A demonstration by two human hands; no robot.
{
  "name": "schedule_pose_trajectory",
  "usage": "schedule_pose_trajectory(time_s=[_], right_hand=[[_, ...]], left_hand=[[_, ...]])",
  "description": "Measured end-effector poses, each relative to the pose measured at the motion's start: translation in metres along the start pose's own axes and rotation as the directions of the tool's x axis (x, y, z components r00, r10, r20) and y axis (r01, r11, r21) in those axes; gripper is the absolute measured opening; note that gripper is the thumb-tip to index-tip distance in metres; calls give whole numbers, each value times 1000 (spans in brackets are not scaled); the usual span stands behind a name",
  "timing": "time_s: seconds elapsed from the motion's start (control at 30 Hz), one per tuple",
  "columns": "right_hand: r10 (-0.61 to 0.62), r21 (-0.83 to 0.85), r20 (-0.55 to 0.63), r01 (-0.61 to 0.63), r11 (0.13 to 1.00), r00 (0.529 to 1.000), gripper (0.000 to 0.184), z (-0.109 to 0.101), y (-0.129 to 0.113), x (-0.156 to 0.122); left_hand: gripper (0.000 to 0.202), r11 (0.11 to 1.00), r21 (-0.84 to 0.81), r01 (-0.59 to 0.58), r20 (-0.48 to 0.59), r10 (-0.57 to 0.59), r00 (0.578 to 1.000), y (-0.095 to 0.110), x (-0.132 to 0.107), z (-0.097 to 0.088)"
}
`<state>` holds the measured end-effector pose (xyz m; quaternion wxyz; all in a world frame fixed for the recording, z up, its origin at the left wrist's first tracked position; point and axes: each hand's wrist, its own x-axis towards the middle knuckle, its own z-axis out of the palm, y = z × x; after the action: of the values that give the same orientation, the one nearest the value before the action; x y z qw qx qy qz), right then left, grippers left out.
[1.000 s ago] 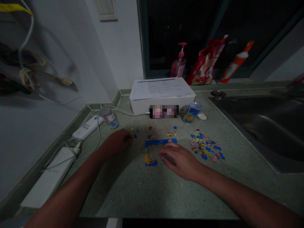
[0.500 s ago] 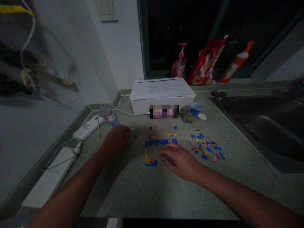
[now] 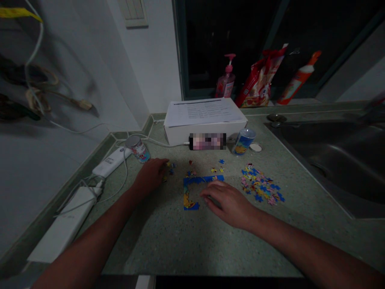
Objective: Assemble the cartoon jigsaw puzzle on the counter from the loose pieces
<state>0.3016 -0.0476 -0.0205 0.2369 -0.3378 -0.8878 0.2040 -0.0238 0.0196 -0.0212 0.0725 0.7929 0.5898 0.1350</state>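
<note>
My left hand (image 3: 152,173) rests over the counter with its index finger stretched out to a small group of loose jigsaw pieces (image 3: 171,171), at a yellow one. No piece shows in its grasp. A partly joined jigsaw puzzle (image 3: 187,190), blue along its edge with a yellow figure, lies flat in the middle as a C-shaped border. Just right of its gap is my right hand (image 3: 228,202), fingers loosely bent and thumb apart, with nothing visible in it. More single pieces (image 3: 214,170) lie behind the border. To the right spreads a heap of jigsaw pieces (image 3: 261,186).
A lidded can (image 3: 138,148) stands behind my left hand. At the back are a white box (image 3: 177,132), a phone (image 3: 207,141) on a cable, an open blue can (image 3: 243,142) and its lid (image 3: 256,147). Power strips (image 3: 69,224) lie left; a sink (image 3: 339,160) is right.
My left index finger has stretched further right, onto the yellow piece in the small group. My right hand has stayed in place beside the joined puzzle.
</note>
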Motion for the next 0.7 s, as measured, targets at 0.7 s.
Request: schedule_pose_trajectory(time_s=[0.7], right_hand=[[-4, 14, -10, 4, 1000, 1000, 22, 2, 1, -1]], left_hand=[[37, 1000, 7, -10, -14, 10, 1000, -3, 4, 9]])
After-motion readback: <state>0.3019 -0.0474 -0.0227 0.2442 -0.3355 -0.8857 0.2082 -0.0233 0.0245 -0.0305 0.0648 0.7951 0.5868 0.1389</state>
